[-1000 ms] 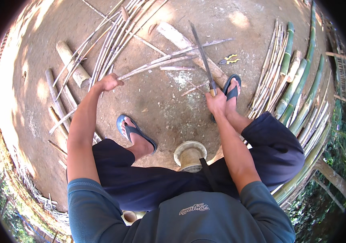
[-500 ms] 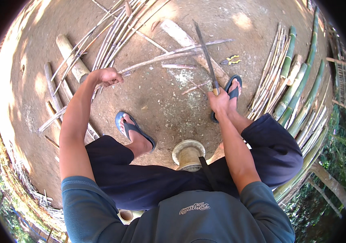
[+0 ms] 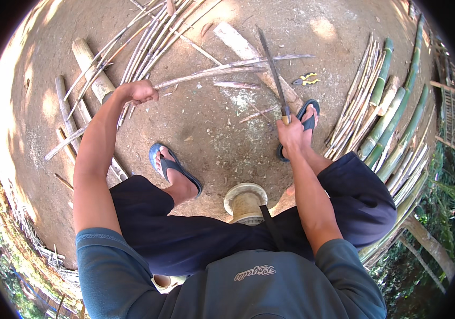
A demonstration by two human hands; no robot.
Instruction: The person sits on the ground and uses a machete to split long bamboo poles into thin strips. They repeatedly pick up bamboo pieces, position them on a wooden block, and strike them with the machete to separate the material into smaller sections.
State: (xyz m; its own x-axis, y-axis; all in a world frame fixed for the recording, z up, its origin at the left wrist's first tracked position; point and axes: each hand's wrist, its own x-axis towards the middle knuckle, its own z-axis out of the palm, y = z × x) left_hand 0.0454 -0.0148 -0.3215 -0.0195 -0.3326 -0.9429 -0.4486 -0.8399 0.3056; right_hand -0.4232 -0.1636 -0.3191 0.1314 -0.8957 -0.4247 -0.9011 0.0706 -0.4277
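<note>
My left hand (image 3: 141, 92) is closed around a long pale bamboo stick (image 3: 185, 78), split into two strands toward its far right end. In my right hand (image 3: 291, 135) is the handle of a machete (image 3: 273, 64), its dark blade pointing up and away. The blade crosses the split end of the stick above a flat wooden block (image 3: 238, 43) lying on the ground; whether blade and stick touch I cannot tell. A short split piece (image 3: 235, 85) lies just below the stick.
Yellow-handled pliers (image 3: 306, 80) rest right of the block. Thin sticks (image 3: 145, 48) lie in a pile at the upper left, beside a thick log (image 3: 92, 66). Green bamboo poles (image 3: 382, 122) and a stick bundle (image 3: 355, 90) line the right. A pale spool-shaped stand (image 3: 245, 199) is between my legs.
My left hand has shifted slightly left and up with the stick. The right hand and machete stay almost in place; the whole view has moved a little.
</note>
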